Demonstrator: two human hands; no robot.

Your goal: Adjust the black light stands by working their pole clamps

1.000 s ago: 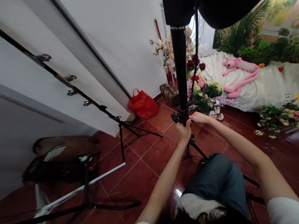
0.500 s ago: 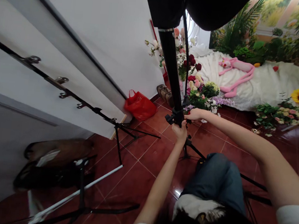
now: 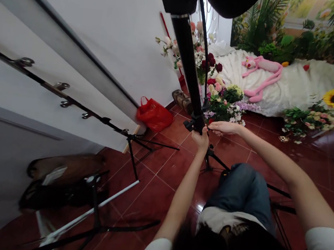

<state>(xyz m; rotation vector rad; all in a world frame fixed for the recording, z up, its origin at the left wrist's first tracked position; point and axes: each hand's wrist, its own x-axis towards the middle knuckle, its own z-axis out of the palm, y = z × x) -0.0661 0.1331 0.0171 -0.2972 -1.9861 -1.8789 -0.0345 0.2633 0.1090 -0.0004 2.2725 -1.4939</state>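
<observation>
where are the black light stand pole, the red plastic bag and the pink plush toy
black light stand pole (image 3: pixel 189 65): head view, middle of its upper tube
red plastic bag (image 3: pixel 156 116): head view, middle of its bulging side
pink plush toy (image 3: pixel 268 66): head view, on its torso

Pole: smooth, low-sheen black finish, with a bright metal-look ring near its top; knob: black, plastic in appearance; clips: shiny metal; bag: thin, glossy, creased plastic; floor: smooth glossy tile; blanket: matt, wrinkled cloth; toy: soft matt plush; jeans: matt denim; wall: smooth, matt.
</observation>
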